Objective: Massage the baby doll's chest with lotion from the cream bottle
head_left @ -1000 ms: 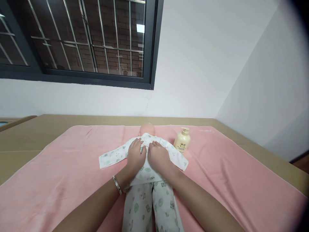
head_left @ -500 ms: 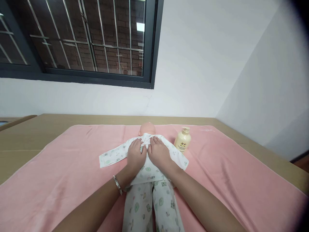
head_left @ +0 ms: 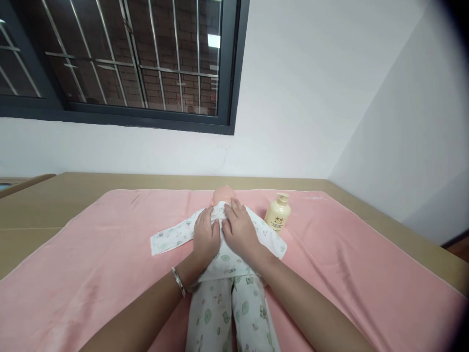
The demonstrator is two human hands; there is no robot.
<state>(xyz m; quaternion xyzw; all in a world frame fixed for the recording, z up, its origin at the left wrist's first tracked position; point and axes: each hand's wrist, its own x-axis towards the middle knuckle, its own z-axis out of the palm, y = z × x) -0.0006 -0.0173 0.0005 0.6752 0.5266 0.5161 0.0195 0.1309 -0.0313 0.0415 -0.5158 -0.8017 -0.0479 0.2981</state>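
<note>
A baby doll (head_left: 222, 194) lies with its head toward the wall, dressed in a white printed top (head_left: 227, 264) and matching trousers (head_left: 247, 310). My left hand (head_left: 206, 236) rests flat on the left side of the doll's chest, fingers stretched toward its neck. On the other side of the chest lies my right hand (head_left: 241, 232), also flat, its fingertips close under the doll's head. Both palms touch the top, and the thumbs are near each other at the middle. The doll's face and the cloth beneath my hands are hidden.
A cream pump bottle (head_left: 277, 213) stands beside the doll's right-hand sleeve. Under everything spreads a pink blanket (head_left: 120, 274) on a wooden surface (head_left: 44, 210). Behind it are a white wall (head_left: 286, 122) and a barred window (head_left: 139, 63).
My right hand has slid slightly up toward the doll's head, its fingers now higher. My left hand has shifted a little upward too. The doll and bottle stay in place.
</note>
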